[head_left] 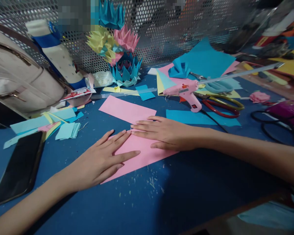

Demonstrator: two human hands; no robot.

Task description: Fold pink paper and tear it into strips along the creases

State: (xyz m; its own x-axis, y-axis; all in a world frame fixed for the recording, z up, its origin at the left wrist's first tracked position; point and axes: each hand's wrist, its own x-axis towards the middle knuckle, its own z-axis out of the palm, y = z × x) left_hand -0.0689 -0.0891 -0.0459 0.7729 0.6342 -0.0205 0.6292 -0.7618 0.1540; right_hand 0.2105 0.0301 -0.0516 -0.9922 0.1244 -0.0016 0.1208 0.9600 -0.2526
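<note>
A sheet of pink paper (pixel 139 161) lies on the blue table under both hands. My left hand (pixel 105 160) rests on its left part, palm down, fingers stretched out and apart. Flat across its upper edge lies my right hand (pixel 166 132), fingers extended to the left. The fingertips of the two hands meet near the middle of that edge. Just beyond them is a second pink strip (pixel 127 109), its right end near my right fingers. A blue paper strip (pixel 203 118) lies past my right wrist.
A pink glue gun (pixel 186 93) and red-and-yellow-handled scissors (pixel 225 106) lie at the back right. Folded paper flowers (pixel 127 70) stand against the perforated metal panel. At left are a phone (pixel 19 166), cut paper pieces (pixel 68 131), a bottle (pixel 61 58) and a pale bag (pixel 17 71).
</note>
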